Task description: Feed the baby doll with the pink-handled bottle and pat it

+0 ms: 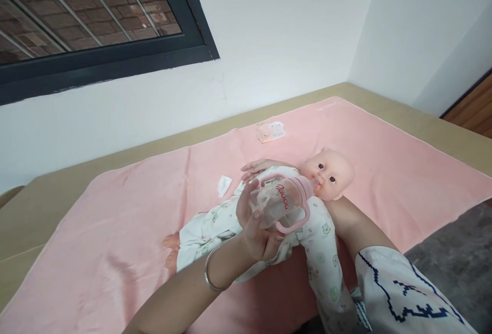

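A baby doll in a white suit with green animal prints lies on its back on a pink sheet, its head to the right. My left hand, a bracelet on its wrist, is closed round a clear baby bottle with pink handles and red lettering. The bottle is tilted over the doll's chest, its teat at the doll's mouth. My right arm passes beneath the doll's neck. On the far side, my right hand curves round the doll's upper arm, fingers fairly straight; its palm is hidden.
The pink sheet covers much of a tan surface against the white wall. A small clear-and-white packet lies beyond the doll, and a folded white tissue near its legs. A dark-framed window is at upper left.
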Demonstrator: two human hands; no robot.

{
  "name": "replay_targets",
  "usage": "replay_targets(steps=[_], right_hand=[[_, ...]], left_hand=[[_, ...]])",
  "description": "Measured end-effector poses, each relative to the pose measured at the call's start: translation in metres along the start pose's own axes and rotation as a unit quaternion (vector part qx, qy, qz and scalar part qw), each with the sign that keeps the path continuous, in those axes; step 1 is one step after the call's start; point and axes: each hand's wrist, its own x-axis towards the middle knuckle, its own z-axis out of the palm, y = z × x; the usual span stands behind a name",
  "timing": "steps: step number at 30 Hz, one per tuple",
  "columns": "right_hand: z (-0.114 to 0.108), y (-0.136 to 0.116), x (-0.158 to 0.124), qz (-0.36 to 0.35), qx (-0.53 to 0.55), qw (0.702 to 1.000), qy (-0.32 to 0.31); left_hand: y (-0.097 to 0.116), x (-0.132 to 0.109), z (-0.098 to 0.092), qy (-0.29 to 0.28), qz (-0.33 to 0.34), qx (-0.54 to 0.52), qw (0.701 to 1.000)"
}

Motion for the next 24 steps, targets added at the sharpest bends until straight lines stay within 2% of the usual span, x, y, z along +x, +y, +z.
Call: replay_targets(steps=[6,12,16,21,24], right_hand=[[0.013,-0.002,-0.01,0.002,-0.043,0.999,0.021],[0.033,-0.008,-0.024,0.035,-0.014,0.995,0.087],[0.029,-0.009,-0.018,0.042,0.049,0.994,0.086],[0.018,-0.008,-0.009,0.05,0.013,0.997,0.059],[0.023,-0.009,-0.014,0.052,0.06,0.994,0.076]], left_hand=[[0.0,-0.003,0.0,0.001,-0.011,-0.002,1.0],[0.001,0.002,0.002,0.006,0.007,-0.007,1.0],[0.0,0.0,0.003,0.009,0.011,-0.005,1.0],[-0.001,-0.005,0.001,0.002,-0.011,-0.015,1.0],[-0.001,-0.006,0.001,0.001,-0.016,-0.016,1.0]])
